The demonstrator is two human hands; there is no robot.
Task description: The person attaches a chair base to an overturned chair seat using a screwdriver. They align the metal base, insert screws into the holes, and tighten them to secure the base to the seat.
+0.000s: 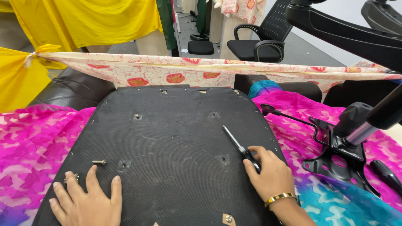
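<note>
on the black fabric-covered underside of an upturned chair seat (176, 138), the right hand (270, 173) is curling around a black-handled screwdriver (239, 147) lying there, while the left hand (88, 201) is resting flat, fingers spread, holding nothing, near a loose silver bolt (99, 162).

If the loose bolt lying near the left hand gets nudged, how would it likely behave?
The bolt looks like small bare metal, so probably light and hard. It lies on its side, so a nudge may roll it. The seat underside has a rough fabric cover that should slow it.
</note>
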